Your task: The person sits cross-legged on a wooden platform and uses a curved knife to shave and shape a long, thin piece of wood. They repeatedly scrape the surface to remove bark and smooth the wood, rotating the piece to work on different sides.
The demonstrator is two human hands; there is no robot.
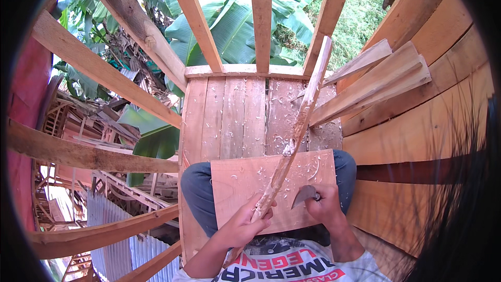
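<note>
My left hand (245,224) is wrapped round the lower part of a long wooden stick (296,143), which slants up and to the right, away from me. Part of the stick's surface is rough and pale where wood has been cut off. My right hand (323,206) grips a knife with a short, broad, curved blade (302,195); its handle is mostly hidden in the fist. The blade is apart from the stick, to its right. Across my lap lies a flat wooden board (235,183), sprinkled with wood shavings (309,171).
Several wooden planks (373,86) lean against the plank wall (417,125) on the right. Wooden railing bars (261,21) surround the plank floor (224,115) in front and to the left. Shavings are scattered over the floor. Banana leaves (232,31) and corrugated metal sheets (109,219) show outside.
</note>
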